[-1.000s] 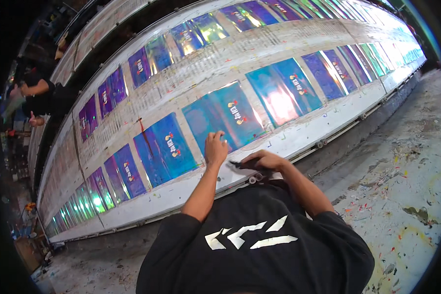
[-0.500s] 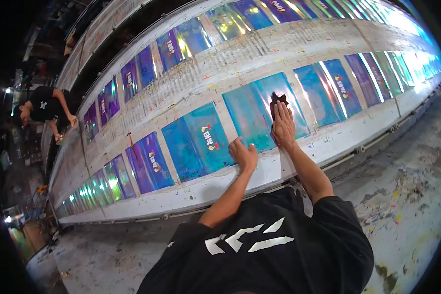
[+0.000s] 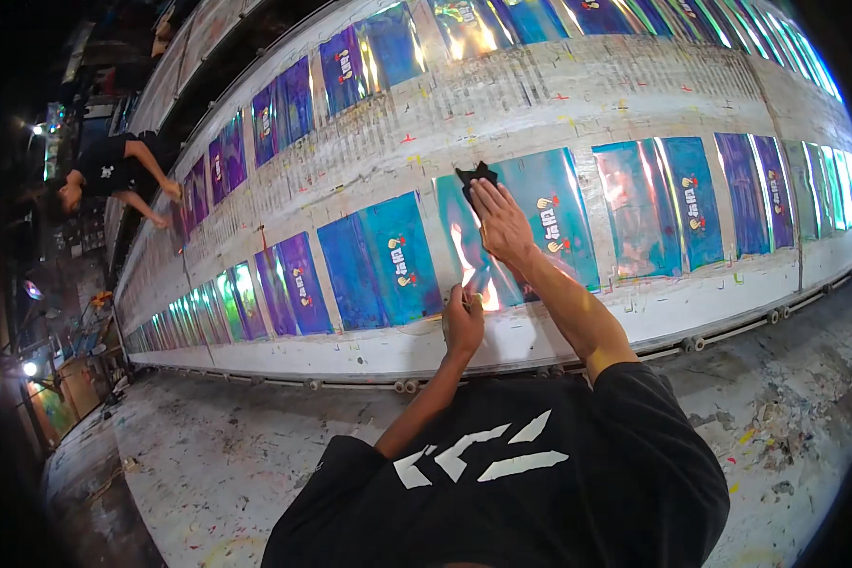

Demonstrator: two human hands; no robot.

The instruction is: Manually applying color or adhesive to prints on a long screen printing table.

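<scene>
A shiny blue-green film sheet (image 3: 525,180) with a small print on its right part lies on the long table in front of me. My right hand (image 3: 504,225) presses a crumpled black cloth (image 3: 478,177) onto the sheet's far left corner, fingers together and stretched over it. At the near left corner, my left hand (image 3: 464,317) is closed, thumb and fingers pinching the film's edge. Bright reflections and ripples run across the film between the two hands. The fingertips under the cloth's edge are partly hidden.
More iridescent sheets, such as a blue one (image 3: 379,260) and a purple one (image 3: 293,284), line both sides of the long table (image 3: 426,128). A rail with rollers (image 3: 693,345) runs along its near edge. Another person (image 3: 114,170) leans over the table at far left.
My right hand has slid the black cloth left and away from me, uncovering the print. My left hand has dropped slightly, now pinching the near left corner. The view has shifted a little.
</scene>
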